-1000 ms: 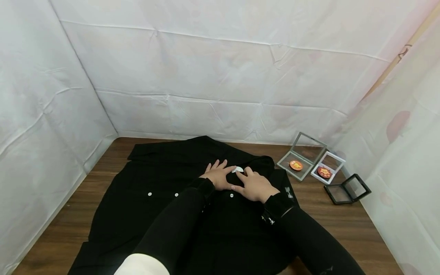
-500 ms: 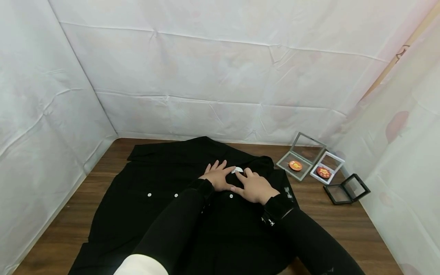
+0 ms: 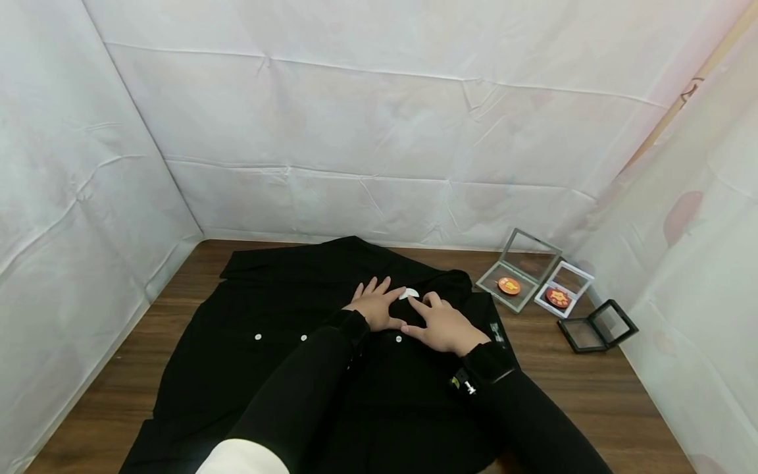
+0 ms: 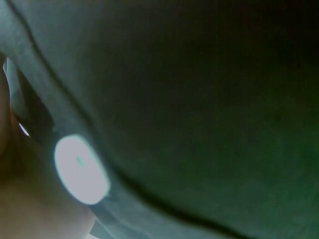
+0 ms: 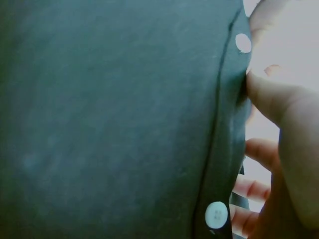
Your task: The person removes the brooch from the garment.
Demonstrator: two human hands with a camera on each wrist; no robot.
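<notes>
A black garment [image 3: 207, 368] with white buttons lies spread over the wooden table [image 3: 118, 388]. My left hand [image 3: 376, 309] rests on it with fingers spread and palm down. Just to the right, my right hand [image 3: 447, 327] touches the cloth, thumb and index finger apart, the thumb tip right by the left thumb. Between the two index fingers shows a small white piece [image 3: 410, 293], partly hidden. One white button [image 3: 399, 339] sits below the thumbs. In the right wrist view, the right thumb [image 5: 271, 97] is at the button strip's edge, near a button [image 5: 217, 215].
At the table's right stand open clear-lidded cases: a grey one [image 3: 499, 263] with an orange round badge [image 3: 509, 286], a white one [image 3: 583, 284] with a red badge [image 3: 558, 297], and a black one [image 3: 592, 336]. White sheeting [image 3: 331, 131] walls the table.
My right hand has shifted slightly right and toward me, with its index finger drawn back a little from the white piece. My left hand stays in place.
</notes>
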